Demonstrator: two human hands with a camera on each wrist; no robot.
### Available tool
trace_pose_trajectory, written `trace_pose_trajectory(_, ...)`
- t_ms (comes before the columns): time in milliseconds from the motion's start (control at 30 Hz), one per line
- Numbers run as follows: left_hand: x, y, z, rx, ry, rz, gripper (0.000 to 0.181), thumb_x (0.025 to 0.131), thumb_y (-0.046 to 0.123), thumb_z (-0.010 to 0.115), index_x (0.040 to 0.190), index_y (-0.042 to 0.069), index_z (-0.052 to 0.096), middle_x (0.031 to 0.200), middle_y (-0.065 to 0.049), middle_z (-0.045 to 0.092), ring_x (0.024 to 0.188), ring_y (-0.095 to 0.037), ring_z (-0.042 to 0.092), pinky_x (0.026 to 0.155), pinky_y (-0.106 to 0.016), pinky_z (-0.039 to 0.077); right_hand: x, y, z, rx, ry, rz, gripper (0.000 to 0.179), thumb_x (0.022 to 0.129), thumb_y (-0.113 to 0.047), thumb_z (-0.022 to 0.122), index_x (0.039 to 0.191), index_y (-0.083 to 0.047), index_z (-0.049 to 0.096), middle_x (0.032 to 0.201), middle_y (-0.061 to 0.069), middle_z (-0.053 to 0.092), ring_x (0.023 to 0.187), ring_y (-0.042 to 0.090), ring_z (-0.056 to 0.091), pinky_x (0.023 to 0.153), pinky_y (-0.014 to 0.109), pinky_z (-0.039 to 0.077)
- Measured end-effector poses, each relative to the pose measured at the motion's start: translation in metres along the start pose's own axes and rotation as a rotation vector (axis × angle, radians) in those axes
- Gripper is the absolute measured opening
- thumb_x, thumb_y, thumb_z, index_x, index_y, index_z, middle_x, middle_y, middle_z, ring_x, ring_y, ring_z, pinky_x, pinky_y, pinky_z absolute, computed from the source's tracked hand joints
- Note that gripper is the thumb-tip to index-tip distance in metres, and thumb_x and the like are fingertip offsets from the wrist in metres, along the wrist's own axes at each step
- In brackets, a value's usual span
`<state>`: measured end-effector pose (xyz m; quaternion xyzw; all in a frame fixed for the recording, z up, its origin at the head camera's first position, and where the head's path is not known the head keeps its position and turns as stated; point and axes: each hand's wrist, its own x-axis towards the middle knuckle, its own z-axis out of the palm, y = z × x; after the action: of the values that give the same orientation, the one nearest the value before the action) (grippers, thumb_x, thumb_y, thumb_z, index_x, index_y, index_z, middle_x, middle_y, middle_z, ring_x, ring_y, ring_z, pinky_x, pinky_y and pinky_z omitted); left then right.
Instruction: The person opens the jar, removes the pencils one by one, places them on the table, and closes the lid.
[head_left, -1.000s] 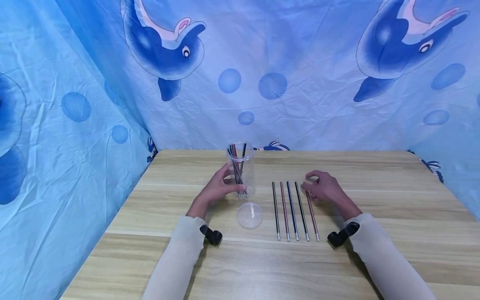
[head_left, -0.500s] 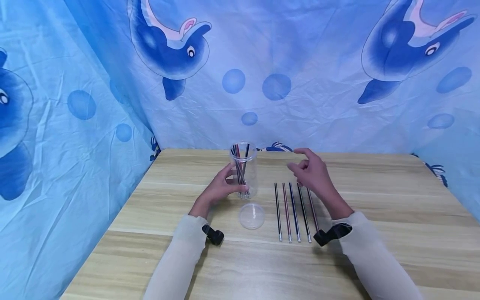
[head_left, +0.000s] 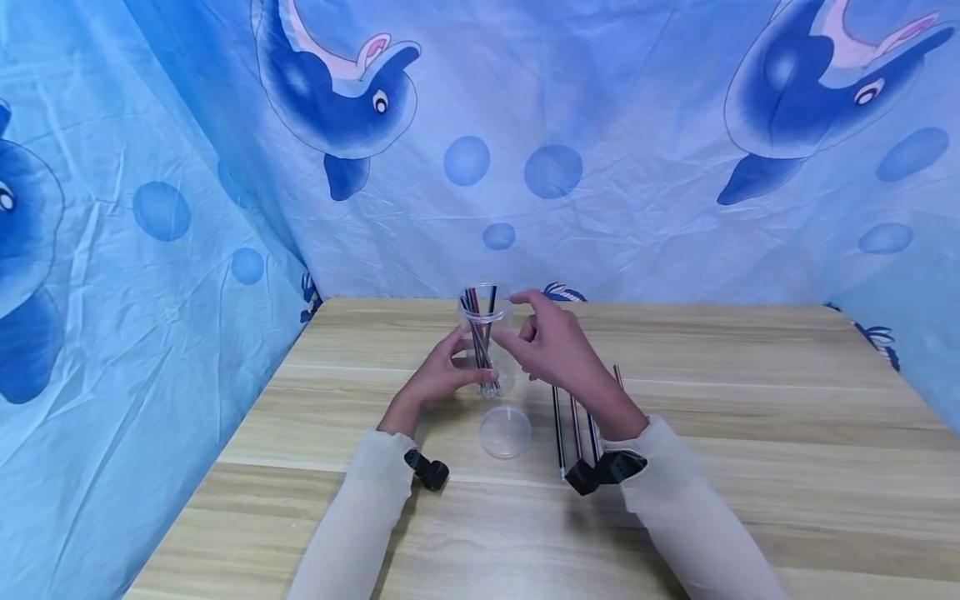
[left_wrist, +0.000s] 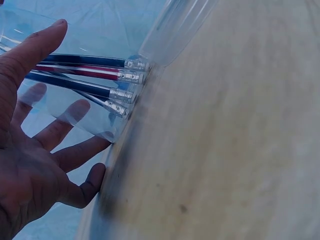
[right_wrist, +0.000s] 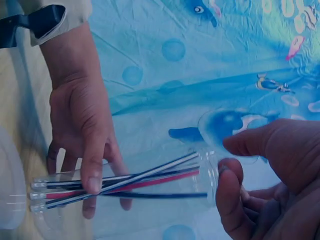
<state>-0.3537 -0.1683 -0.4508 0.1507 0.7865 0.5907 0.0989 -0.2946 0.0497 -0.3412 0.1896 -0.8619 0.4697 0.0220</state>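
Observation:
My left hand (head_left: 438, 373) holds a clear plastic jar (head_left: 506, 377) upright on the table, thumb across the front and fingers round the far side. Several striped pencils (left_wrist: 100, 73) lean inside it, their metal-banded eraser ends at the bottom; one is red, the others dark. At the jar's mouth is my right hand (head_left: 551, 340), index finger at the far rim and thumb lower by the near side. In the right wrist view its thumb and index finger stand apart just beyond the rim, with nothing between them. A clear round lid (head_left: 505, 433) lies in front of the jar.
Under my right forearm lies a row of pencils (head_left: 557, 425), partly hidden by the wrist and its black camera (head_left: 592, 475). The wooden table (head_left: 787, 400) ends at a blue dolphin-print cloth (head_left: 615, 217) behind.
My right hand has left the rightmost pencil of the row, lifted, and moved left to the jar's mouth. The left hand and the jar have stayed in place.

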Motion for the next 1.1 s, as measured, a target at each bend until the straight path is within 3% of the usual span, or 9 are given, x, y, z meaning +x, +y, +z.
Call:
trace_pose_trajectory(133, 0.000, 0.001, 0.000, -0.014, -0.008, 0.006, 0.091, 0.080, 0.023, 0.086, 0.152, 0.043, 0.034, 0.142, -0.010, 0.053, 0.132, -0.031, 0.048, 0.107, -0.055, 0.039, 0.006, -0.008, 0.003, -0.008, 0.003, 0.012, 0.059, 0.094, -0.035, 0.068, 0.143, -0.010, 0.046, 0.067, 0.006, 0.063, 0.049, 0.022, 0.061, 0.049, 0.036, 0.050)
trace_pose_trajectory(367, 0.000, 0.001, -0.001, 0.033, -0.019, 0.017, 0.088, 0.083, 0.020, 0.083, 0.152, 0.043, 0.034, 0.153, 0.003, 0.041, 0.137, -0.036, 0.043, 0.106, -0.054, 0.042, 0.020, -0.018, 0.006, 0.028, -0.231, 0.074, 0.068, 0.094, -0.031, 0.070, 0.148, -0.004, 0.039, 0.065, 0.011, 0.068, 0.052, 0.021, 0.066, 0.053, 0.038, 0.058)
trace_pose_trajectory(467, 0.001, 0.000, -0.002, 0.031, -0.042, 0.054, 0.089, 0.086, 0.013, 0.080, 0.154, 0.041, 0.032, 0.154, 0.003, 0.039, 0.135, -0.037, 0.045, 0.104, -0.051, 0.044, 0.025, -0.021, 0.009, 0.031, -0.280, 0.095, 0.071, 0.095, -0.028, 0.070, 0.150, -0.001, 0.035, 0.065, 0.010, 0.069, 0.054, 0.022, 0.068, 0.054, 0.038, 0.059)
trace_pose_trajectory(567, 0.002, -0.001, -0.002, 0.021, -0.061, 0.089, 0.087, 0.087, 0.008, 0.078, 0.155, 0.037, 0.032, 0.154, 0.002, 0.039, 0.133, -0.036, 0.047, 0.104, -0.048, 0.045, 0.028, -0.022, 0.011, 0.050, -0.300, 0.138, 0.074, 0.095, -0.028, 0.070, 0.152, -0.001, 0.031, 0.066, 0.011, 0.069, 0.057, 0.025, 0.070, 0.053, 0.037, 0.058)
trace_pose_trajectory(700, 0.001, -0.001, -0.001, 0.015, -0.066, 0.090, 0.084, 0.088, 0.007, 0.076, 0.156, 0.034, 0.032, 0.155, 0.002, 0.038, 0.135, -0.032, 0.045, 0.107, -0.048, 0.042, 0.032, -0.021, 0.014, 0.086, -0.314, 0.199, 0.078, 0.094, -0.030, 0.070, 0.152, 0.000, 0.027, 0.067, 0.014, 0.069, 0.055, 0.024, 0.069, 0.052, 0.036, 0.058)
trace_pose_trajectory(900, 0.001, -0.004, -0.003, 0.062, -0.056, 0.112, 0.085, 0.089, 0.004, 0.073, 0.158, 0.025, 0.028, 0.155, -0.002, 0.037, 0.138, -0.028, 0.040, 0.110, -0.048, 0.039, 0.037, -0.024, 0.021, 0.166, -0.330, 0.234, 0.061, 0.093, -0.030, 0.071, 0.135, 0.003, 0.042, 0.069, 0.016, 0.069, 0.052, 0.022, 0.067, 0.055, 0.038, 0.059)
trace_pose_trajectory(1100, 0.003, -0.005, -0.006, 0.084, -0.065, 0.160, 0.075, 0.087, 0.000, 0.072, 0.153, 0.014, 0.038, 0.147, -0.007, 0.046, 0.135, -0.027, 0.044, 0.109, -0.048, 0.040, 0.039, -0.026, 0.027, 0.200, -0.332, 0.226, 0.048, 0.095, -0.028, 0.069, 0.125, 0.002, 0.046, 0.067, 0.016, 0.069, 0.052, 0.022, 0.066, 0.059, 0.043, 0.060)
